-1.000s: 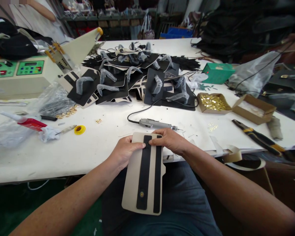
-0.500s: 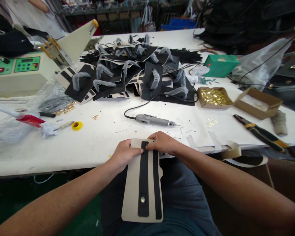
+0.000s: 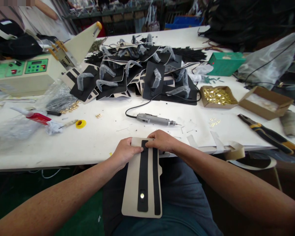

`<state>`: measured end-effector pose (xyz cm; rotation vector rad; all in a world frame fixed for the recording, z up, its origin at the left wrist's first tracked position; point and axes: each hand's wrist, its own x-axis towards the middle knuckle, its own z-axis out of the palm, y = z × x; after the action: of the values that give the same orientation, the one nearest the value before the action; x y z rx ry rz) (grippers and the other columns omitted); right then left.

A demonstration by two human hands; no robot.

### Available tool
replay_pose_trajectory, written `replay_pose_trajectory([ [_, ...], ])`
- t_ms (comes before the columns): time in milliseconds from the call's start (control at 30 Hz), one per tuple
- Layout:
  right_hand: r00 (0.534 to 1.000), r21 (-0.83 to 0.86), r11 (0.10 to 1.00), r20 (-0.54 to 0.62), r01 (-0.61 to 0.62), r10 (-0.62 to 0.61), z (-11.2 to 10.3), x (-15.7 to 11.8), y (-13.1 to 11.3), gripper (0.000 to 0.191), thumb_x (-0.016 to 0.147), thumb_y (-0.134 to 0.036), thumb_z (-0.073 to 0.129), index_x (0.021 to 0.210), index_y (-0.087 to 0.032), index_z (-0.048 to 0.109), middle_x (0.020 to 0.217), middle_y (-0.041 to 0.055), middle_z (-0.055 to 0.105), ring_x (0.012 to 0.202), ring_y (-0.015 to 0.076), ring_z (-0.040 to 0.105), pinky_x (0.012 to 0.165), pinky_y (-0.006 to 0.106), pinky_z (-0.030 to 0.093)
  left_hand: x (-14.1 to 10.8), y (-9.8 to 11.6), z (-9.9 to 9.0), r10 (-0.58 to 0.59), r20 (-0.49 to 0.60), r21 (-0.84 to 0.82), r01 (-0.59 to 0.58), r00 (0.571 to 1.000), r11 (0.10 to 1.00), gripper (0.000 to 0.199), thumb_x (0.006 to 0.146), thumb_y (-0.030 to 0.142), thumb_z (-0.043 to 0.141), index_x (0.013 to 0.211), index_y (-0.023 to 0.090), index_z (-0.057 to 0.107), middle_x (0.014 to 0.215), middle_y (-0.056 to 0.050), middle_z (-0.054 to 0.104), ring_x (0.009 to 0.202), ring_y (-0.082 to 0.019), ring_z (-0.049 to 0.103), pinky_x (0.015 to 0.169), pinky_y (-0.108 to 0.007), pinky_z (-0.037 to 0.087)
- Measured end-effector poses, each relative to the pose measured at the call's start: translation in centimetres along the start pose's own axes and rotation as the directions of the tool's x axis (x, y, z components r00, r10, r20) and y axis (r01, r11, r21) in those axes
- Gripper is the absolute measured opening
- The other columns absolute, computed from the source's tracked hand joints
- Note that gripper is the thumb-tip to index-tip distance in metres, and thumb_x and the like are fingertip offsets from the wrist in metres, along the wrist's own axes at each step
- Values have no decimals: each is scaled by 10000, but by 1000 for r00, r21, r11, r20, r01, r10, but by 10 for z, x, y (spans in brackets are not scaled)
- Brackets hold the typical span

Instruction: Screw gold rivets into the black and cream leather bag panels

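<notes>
A beige panel point(image 3: 131, 193) with two black strips rests over my lap, its top end at the table edge. My left hand point(image 3: 125, 151) grips the panel's upper left side, thumb on the middle black strip point(image 3: 143, 170). From the right, my right hand point(image 3: 161, 141) holds the top, its thumb pressing the same strip close to the left thumb. Whatever lies under the thumbs is hidden. Near the strip's lower end shines a round gold-coloured metal piece point(image 3: 142, 196). Just beyond my hands lies a grey corded rotary tool point(image 3: 153, 119).
Black panels with plastic-wrapped handles point(image 3: 113, 78) are heaped at the back. To the right are a box of gold-coloured pieces point(image 3: 218, 95), an open cardboard box point(image 3: 265, 103) and pliers point(image 3: 267, 134). Yellow tape point(image 3: 81, 124), a red-labelled bottle point(image 3: 39, 118) and a control-panel machine point(image 3: 27, 77) sit left.
The camera view has turned slightly left, so the table things appear shifted right. Both hands keep their hold on the panel, whose lower end sits slightly higher in view.
</notes>
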<state>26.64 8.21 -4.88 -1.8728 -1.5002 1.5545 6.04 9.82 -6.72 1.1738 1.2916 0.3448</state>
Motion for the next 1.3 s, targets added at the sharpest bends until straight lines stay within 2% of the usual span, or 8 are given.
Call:
replay_pose_trajectory([
  [500, 999, -315, 948, -12, 33, -39, 1, -3, -14, 191, 806, -282, 660, 884, -166, 790, 667, 27, 695, 557, 140, 610, 505, 227, 402, 0, 7, 4, 84, -96, 255, -57, 992, 965, 194, 701, 206, 771, 888, 184, 723, 799, -42, 754, 720, -210, 697, 587, -280, 477],
  [667, 999, -326, 945, -26, 34, -45, 3, 0, -13, 194, 800, -291, 665, 884, -172, 793, 695, 27, 706, 611, 146, 628, 530, 226, 399, 0, 4, 5, 158, -131, 334, -107, 979, 937, 251, 718, 208, 776, 961, 195, 710, 884, -47, 764, 826, -231, 714, 680, -309, 529],
  [767, 999, -321, 947, -33, 24, -37, 4, 1, -11, 211, 796, -293, 662, 902, -169, 795, 699, 31, 710, 607, 149, 624, 516, 231, 383, -3, 4, 7, 219, -146, 409, -143, 965, 901, 411, 733, 194, 779, 1137, 194, 701, 1029, -68, 767, 953, -253, 718, 831, -364, 564],
  [867, 998, -323, 946, -37, 32, -46, 4, 0, -9, 209, 795, -295, 659, 893, -170, 795, 703, 31, 711, 611, 149, 624, 514, 231, 373, -7, 2, 6, 356, -131, 520, -241, 925, 819, 639, 767, 186, 775, 1384, 191, 610, 1294, -111, 702, 1161, -277, 674, 1028, -425, 530],
  [933, 998, -319, 947, -34, 43, -57, 4, 0, -8, 198, 797, -295, 662, 873, -163, 789, 692, 29, 701, 606, 147, 620, 515, 227, 371, -9, -3, 3, 497, -86, 603, -352, 864, 716, 663, 789, 203, 783, 1425, 223, 597, 1440, -114, 611, 1294, -286, 602, 1107, -443, 492],
  [1067, 998, -275, 961, -29, 44, -54, 5, 1, -6, 200, 807, -303, 672, 884, -160, 788, 656, 21, 674, 566, 141, 604, 504, 223, 376, -9, -14, -6, 677, 49, 675, -523, 735, 520, 283, 838, 263, 801, 1120, 262, 774, 1478, -85, 590, 1351, -299, 529, 1152, -485, 453],
  [1133, 998, -266, 963, -24, 42, -50, 5, 2, -6, 203, 808, -306, 679, 896, -165, 795, 647, 18, 668, 562, 142, 601, 505, 223, 383, -6, -18, -7, 681, 70, 675, -537, 729, 506, 159, 860, 293, 800, 1017, 272, 799, 1426, -72, 646, 1327, -300, 540, 1151, -510, 440],
  [1300, 999, -303, 953, -36, 23, -36, 2, -4, -9, 201, 802, -320, 678, 870, -172, 797, 650, 25, 680, 609, 155, 620, 523, 228, 386, -3, -26, -3, 704, 77, 660, -565, 706, 495, 145, 879, 350, 783, 1006, 291, 816, 1343, -54, 716, 1266, -299, 585, 1105, -513, 455],
])
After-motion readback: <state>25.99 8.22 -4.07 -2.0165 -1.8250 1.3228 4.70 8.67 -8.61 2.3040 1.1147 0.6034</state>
